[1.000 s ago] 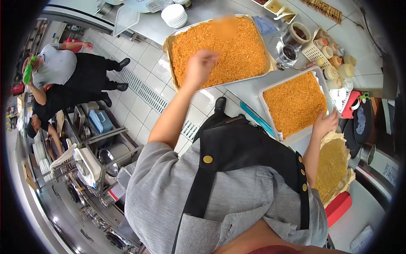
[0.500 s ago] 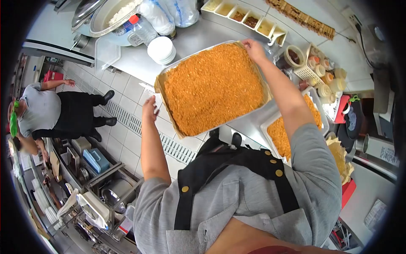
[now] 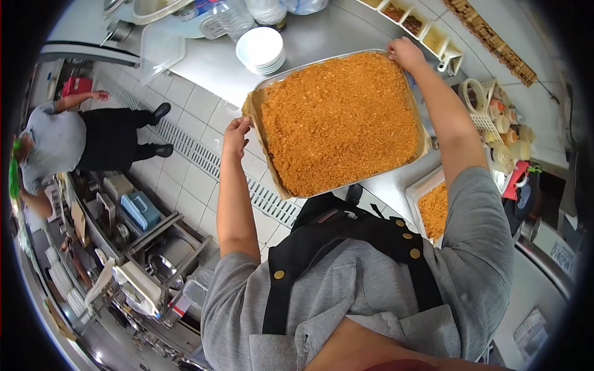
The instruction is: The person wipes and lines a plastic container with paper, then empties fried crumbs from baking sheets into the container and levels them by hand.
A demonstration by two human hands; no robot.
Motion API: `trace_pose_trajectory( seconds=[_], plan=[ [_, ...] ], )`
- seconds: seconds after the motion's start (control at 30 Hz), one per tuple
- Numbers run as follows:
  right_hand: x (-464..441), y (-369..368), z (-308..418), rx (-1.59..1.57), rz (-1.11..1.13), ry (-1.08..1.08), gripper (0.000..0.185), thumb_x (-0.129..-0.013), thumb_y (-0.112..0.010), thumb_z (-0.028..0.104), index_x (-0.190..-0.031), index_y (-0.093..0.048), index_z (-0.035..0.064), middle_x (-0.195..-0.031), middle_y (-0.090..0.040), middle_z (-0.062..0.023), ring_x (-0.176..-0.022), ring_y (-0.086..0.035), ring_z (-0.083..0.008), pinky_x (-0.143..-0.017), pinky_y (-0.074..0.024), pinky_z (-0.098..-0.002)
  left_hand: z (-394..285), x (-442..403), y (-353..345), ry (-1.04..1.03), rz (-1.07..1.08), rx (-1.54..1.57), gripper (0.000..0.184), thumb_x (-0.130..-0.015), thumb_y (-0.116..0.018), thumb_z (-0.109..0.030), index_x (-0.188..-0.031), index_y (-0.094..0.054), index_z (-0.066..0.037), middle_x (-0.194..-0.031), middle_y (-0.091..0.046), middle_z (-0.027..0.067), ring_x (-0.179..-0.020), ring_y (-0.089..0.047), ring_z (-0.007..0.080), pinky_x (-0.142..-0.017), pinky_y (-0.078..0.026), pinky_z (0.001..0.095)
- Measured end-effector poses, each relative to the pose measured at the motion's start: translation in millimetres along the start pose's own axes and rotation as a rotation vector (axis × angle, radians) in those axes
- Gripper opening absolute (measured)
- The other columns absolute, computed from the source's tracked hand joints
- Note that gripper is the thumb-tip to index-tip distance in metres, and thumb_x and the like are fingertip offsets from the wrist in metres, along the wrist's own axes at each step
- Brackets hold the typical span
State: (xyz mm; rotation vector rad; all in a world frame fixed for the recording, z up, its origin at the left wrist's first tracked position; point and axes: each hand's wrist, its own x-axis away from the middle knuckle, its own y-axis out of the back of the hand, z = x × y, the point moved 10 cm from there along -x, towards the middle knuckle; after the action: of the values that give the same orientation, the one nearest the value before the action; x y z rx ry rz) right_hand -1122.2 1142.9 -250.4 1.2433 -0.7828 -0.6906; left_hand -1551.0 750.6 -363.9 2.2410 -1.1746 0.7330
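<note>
Right, the tray (image 3: 272,78) is in front of the person, its far side over the steel counter (image 3: 346,28) and its near left part out past the counter's edge, above the tiled floor. Orange crumbs (image 3: 343,123) fill it in an even layer, and lining paper (image 3: 252,106) pokes up at the left corner. The right hand (image 3: 406,54) has its fingers curled around the rim at the far right corner — a pinching hold. The left hand (image 3: 235,137) is at the left side, thumb up by the paper, fingers partly bent; it seems to touch the edge, though I can't tell whether it grips anything. Just beyond the tray stands a stack of white bowls (image 3: 260,49), and farther right is a row of seasoning containers (image 3: 433,38). To the right, partly hidden by the person's sleeve, a second container (image 3: 416,193) holds similar crumbs, with squeeze bottles (image 3: 502,154) past it. Well off to the left — across the drain grate (image 3: 201,154) — is a co-worker (image 3: 55,139) in a grey shirt.
</note>
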Motion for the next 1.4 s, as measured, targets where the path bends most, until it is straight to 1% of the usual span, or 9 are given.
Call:
trace_pose_trajectory(
  seconds=[0.07, 0.13, 0.4, 0.57, 0.77, 0.97, 1.17, 1.23, 1.4],
  plan=[
    [0, 5, 6, 0.076, -0.002, 0.006, 0.012, -0.086, -0.073, 0.016, -0.096, -0.068, 0.0107, -0.097, -0.071, -0.0083, -0.108, -0.062, -0.0282, -0.086, -0.0537, -0.0432, -4, -4, -2, -0.045, 0.012, -0.025, 0.023, -0.099, -0.07, -0.037, -0.109, -0.066, -0.017, -0.105, -0.069, -0.004, -0.099, -0.059, 0.0116, -0.085, -0.044, 0.0352],
    [6, 10, 7, 0.065, -0.029, 0.05, 0.012, -0.087, -0.073, 0.016, -0.096, -0.066, 0.0108, -0.094, -0.07, -0.0083, -0.107, -0.061, -0.0284, -0.085, -0.0531, -0.0433, -33, 3, 4, -0.361, -0.057, -0.066, 0.013, -0.102, -0.067, -0.025, -0.102, -0.065, -0.012, -0.093, -0.068, -0.0029, -0.081, -0.057, 0.0074, -0.073, -0.044, 0.0252],
    [56, 19, 15, -0.121, -0.024, 0.237, 0.013, -0.094, -0.067, 0.011, -0.102, -0.058, 0.0093, -0.1, -0.062, -0.0124, -0.101, -0.059, -0.0349, -0.083, -0.0479, -0.046, -67, 62, 27, -0.596, -0.163, -0.109, 0.011, -0.104, -0.063, -0.015, -0.103, -0.061, -0.004, -0.088, -0.065, -0.0001, -0.079, -0.055, 0.0082, -0.071, -0.046, 0.0256],
    [56, 28, 2, -0.438, -0.209, 0.256, 0.027, -0.086, -0.059, -0.007, -0.107, -0.052, 0.0084, -0.109, -0.059, -0.0144, -0.108, -0.059, -0.0382, -0.088, -0.048, -0.0463, -76, 89, 16, -0.604, -0.14, -0.184, 0.013, -0.104, -0.063, -0.016, -0.104, -0.061, -0.003, -0.09, -0.066, 0.0012, -0.081, -0.056, 0.0078, -0.074, -0.047, 0.0246],
    [56, -12, -33, -0.124, 0.111, -0.119, 0.032, -0.086, -0.059, -0.004, -0.114, -0.052, 0.0107, -0.116, -0.062, -0.014, -0.112, -0.063, -0.0372, -0.091, -0.0518, -0.048, -77, 94, 13, -0.646, -0.149, -0.208, 0.014, -0.103, -0.065, -0.015, -0.103, -0.061, -0.002, -0.09, -0.066, 0.0014, -0.082, -0.057, 0.0086, -0.077, -0.047, 0.0252],
    [57, -6, -55, 0.308, -0.01, -0.371, 0.027, -0.093, -0.058, 0.006, -0.12, -0.058, 0.0077, -0.118, -0.063, -0.0138, -0.117, -0.064, -0.0346, -0.1, -0.0543, -0.0439, -78, 92, 16, -0.643, -0.186, -0.215, 0.013, -0.102, -0.066, -0.015, -0.102, -0.062, -0.002, -0.091, -0.066, 0.0024, -0.085, -0.058, 0.0099, -0.08, -0.048, 0.0268],
    [30, 8, -24, -0.103, -0.26, -0.209, 0.036, -0.092, -0.063, 0.011, -0.127, -0.059, 0.0117, -0.124, -0.064, -0.0103, -0.124, -0.057, -0.0304, -0.103, -0.0504, -0.0437, -82, 73, 9, -0.632, -0.186, -0.252, 0.018, -0.097, -0.071, -0.013, -0.107, -0.061, -0.001, -0.093, -0.067, 0.0033, -0.087, -0.06, 0.0118, -0.083, -0.049, 0.0278],
    [20, 0, -5, -0.396, -0.226, 0.064, 0.032, -0.091, -0.067, 0.012, -0.122, -0.063, 0.0113, -0.119, -0.068, -0.0103, -0.12, -0.058, -0.0304, -0.102, -0.0501, -0.0428, -89, 65, 5, -0.644, -0.199, -0.203, 0.029, -0.093, -0.076, -0.015, -0.112, -0.062, 0.0, -0.094, -0.067, 0.0032, -0.088, -0.06, 0.0127, -0.084, -0.05, 0.0289],
    [22, 8, 3, -0.105, -0.068, 0.052, 0.018, -0.09, -0.068, 0.011, -0.108, -0.068, 0.0075, -0.11, -0.071, -0.0095, -0.114, -0.059, -0.0314, -0.097, -0.05, -0.0428, -87, 17, 15, -0.444, -0.345, -0.66, 0.063, -0.082, -0.085, -0.043, -0.133, -0.063, -0.013, -0.112, -0.075, 0.0074, -0.102, -0.069, 0.024, -0.092, -0.053, 0.0413]
  ],
)
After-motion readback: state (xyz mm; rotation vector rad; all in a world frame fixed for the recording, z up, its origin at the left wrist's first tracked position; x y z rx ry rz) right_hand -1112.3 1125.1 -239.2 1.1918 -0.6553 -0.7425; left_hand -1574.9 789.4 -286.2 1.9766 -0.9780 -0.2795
